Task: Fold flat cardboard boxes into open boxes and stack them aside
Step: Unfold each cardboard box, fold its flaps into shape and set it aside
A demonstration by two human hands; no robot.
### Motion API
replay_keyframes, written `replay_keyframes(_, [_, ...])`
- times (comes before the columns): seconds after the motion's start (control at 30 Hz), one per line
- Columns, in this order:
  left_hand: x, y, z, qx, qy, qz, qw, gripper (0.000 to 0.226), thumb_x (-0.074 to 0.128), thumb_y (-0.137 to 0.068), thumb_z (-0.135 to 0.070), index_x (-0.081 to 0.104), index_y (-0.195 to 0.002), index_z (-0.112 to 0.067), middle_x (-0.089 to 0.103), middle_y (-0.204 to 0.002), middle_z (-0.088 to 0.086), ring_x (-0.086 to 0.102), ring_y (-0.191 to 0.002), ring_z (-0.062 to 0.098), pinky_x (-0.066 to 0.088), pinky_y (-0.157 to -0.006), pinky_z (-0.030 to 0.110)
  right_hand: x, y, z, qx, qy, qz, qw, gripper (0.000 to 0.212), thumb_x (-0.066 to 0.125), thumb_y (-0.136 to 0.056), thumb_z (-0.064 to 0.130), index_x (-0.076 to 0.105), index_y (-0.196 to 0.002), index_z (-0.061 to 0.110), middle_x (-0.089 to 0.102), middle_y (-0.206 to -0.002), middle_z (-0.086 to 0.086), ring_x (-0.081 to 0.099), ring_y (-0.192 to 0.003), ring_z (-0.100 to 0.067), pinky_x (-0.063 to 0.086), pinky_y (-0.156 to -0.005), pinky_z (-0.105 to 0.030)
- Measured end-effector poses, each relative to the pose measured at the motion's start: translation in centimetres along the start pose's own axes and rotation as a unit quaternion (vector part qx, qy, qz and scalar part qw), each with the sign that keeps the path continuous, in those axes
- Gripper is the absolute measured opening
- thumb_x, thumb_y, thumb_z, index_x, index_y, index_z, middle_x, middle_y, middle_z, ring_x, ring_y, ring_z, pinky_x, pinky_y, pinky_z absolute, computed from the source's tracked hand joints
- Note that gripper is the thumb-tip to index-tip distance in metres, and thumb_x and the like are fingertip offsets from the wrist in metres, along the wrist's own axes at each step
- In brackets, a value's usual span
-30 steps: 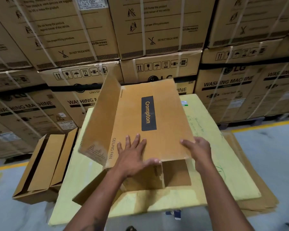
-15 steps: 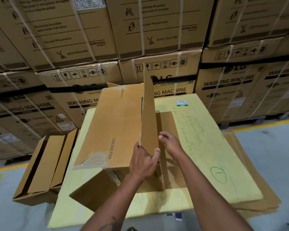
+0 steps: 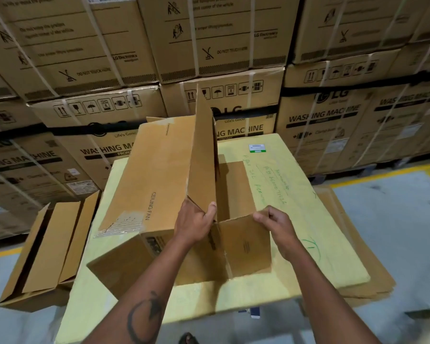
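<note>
A brown cardboard box marked CEILING FAN lies half opened on a pale yellow sheet. One long panel stands upright on its edge in the middle. My left hand grips the near lower corner of that upright panel, thumb on its right face. My right hand pinches the top edge of a short end flap at the box's near end. The inside of the box shows between the two hands.
A folded open box lies on the floor at the left. A wall of strapped washing machine cartons stands behind. Flat cardboard sticks out under the yellow sheet at the right. Grey floor with a yellow line runs right.
The top panel has swung up from lying flat to standing on edge. My left hand went from pressing flat to gripping its corner. My right hand moved to the end flap.
</note>
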State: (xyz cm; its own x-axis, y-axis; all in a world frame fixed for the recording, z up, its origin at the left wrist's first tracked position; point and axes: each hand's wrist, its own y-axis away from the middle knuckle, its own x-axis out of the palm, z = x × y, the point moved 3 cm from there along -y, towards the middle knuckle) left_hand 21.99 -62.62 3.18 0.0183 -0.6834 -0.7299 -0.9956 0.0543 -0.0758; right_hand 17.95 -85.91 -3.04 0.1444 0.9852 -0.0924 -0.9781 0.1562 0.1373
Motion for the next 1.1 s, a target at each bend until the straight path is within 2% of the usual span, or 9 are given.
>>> replay_keyframes(0.23, [3.2, -1.0, -0.8, -0.035, -0.039, 0.012, 0.999, 0.047, 0.046, -0.102, -0.046, 0.068, -0.102, -0.005, 0.065, -0.124, 0.016, 0.052, -0.133, 0.036, 0.05, -0.104, 0.051, 2.1, 8.4, -2.8, 0.052, -0.039, 0.209, 0.976, 0.051, 0.08, -0.074, 0.039, 0.056, -0.104, 0.006, 0.066, -0.105, -0.004, 0.065, -0.098, -0.021, 0.052, -0.081, -0.031])
replay_keyframes(0.33, [3.2, -0.9, -0.9, 0.008, -0.042, -0.021, 0.999, 0.04, 0.049, -0.103, -0.04, 0.066, -0.081, -0.012, 0.067, -0.102, 0.011, 0.062, -0.105, 0.026, 0.051, -0.103, 0.053, 3.4, 8.9, -3.3, 0.057, -0.035, 0.246, 0.967, 0.048, 0.082, -0.077, 0.042, 0.058, -0.108, 0.014, 0.062, -0.12, -0.006, 0.059, -0.11, -0.02, 0.048, -0.091, -0.033])
replay_keyframes(0.4, [3.3, -1.5, -0.5, 0.016, -0.095, 0.013, 0.995, 0.057, 0.045, -0.104, -0.046, 0.063, -0.063, -0.011, 0.069, -0.115, 0.015, 0.06, -0.118, 0.028, 0.046, -0.109, 0.05, 3.8, 8.2, -3.0, 0.073, -0.066, 0.256, 0.962, 0.051, 0.079, -0.079, 0.052, 0.063, -0.109, 0.015, 0.06, -0.122, -0.005, 0.056, -0.112, -0.02, 0.044, -0.095, -0.038])
replay_keyframes(0.47, [4.1, -2.6, 0.1, 0.053, -0.185, 0.058, 0.98, 0.059, 0.038, -0.106, -0.051, 0.076, -0.092, -0.007, 0.047, -0.156, 0.015, 0.034, -0.151, 0.029, 0.027, -0.125, 0.046, 4.1, 6.9, -2.6, 0.107, -0.093, 0.218, 0.965, 0.055, 0.069, -0.083, 0.066, 0.068, -0.107, 0.016, 0.065, -0.114, -0.004, 0.059, -0.107, -0.023, 0.046, -0.093, -0.044])
replay_keyframes(0.57, [5.6, -4.1, 0.8, 0.13, -0.276, 0.116, 0.945, 0.076, 0.03, -0.105, -0.059, 0.024, -0.162, -0.009, 0.006, -0.173, 0.01, 0.002, -0.16, 0.024, 0.002, -0.13, 0.046, 4.2, 4.5, -1.5, 0.136, -0.084, 0.132, 0.978, 0.057, 0.062, -0.08, 0.076, 0.071, -0.108, 0.027, 0.073, -0.104, 0.002, 0.067, -0.099, -0.019, 0.052, -0.088, -0.042])
replay_keyframes(0.67, [6.4, -5.6, 1.8, 0.131, -0.291, 0.147, 0.936, 0.082, 0.026, -0.105, -0.061, 0.004, -0.165, -0.01, -0.004, -0.173, 0.01, -0.007, -0.16, 0.024, -0.002, -0.129, 0.049, 5.4, 3.2, 0.3, 0.133, -0.059, 0.127, 0.981, 0.054, 0.062, -0.084, 0.066, 0.065, -0.131, 0.039, 0.065, -0.133, 0.006, 0.057, -0.127, -0.017, 0.043, -0.11, -0.045])
replay_keyframes(0.8, [7.0, -7.9, 2.6, 0.124, -0.274, 0.203, 0.932, 0.082, 0.021, -0.107, -0.061, -0.006, -0.164, -0.008, -0.016, -0.171, 0.011, -0.017, -0.158, 0.025, -0.01, -0.126, 0.049, 6.3, 0.9, 2.1, 0.141, 0.011, 0.137, 0.98, 0.06, 0.055, -0.088, 0.038, 0.054, -0.147, 0.024, 0.052, -0.144, 0.005, 0.043, -0.135, -0.014, 0.031, -0.109, -0.034])
replay_keyframes(1.0, [8.8, -11.2, 5.3, 0.092, -0.263, 0.286, 0.917, 0.085, 0.024, -0.107, -0.058, -0.013, -0.162, -0.006, -0.026, -0.168, 0.013, -0.023, -0.156, 0.028, -0.011, -0.125, 0.052, 6.5, -4.6, 2.5, 0.138, 0.144, 0.083, 0.976, 0.029, 0.065, -0.093, 0.013, 0.076, -0.119, 0.017, 0.071, -0.122, 0.006, 0.068, -0.11, -0.021, 0.053, -0.082, -0.031])
replay_keyframes(1.1, [10.4, -10.8, 9.0, 0.081, -0.251, 0.326, 0.908, 0.097, 0.036, -0.102, -0.068, -0.009, -0.164, -0.008, -0.022, -0.169, 0.01, -0.017, -0.158, 0.029, -0.002, -0.128, 0.053, 7.7, -7.5, 1.7, 0.153, 0.289, 0.11, 0.939, 0.016, 0.071, -0.083, 0.003, 0.08, -0.089, 0.015, 0.078, -0.094, 0.006, 0.074, -0.092, -0.022, 0.059, -0.086, -0.038])
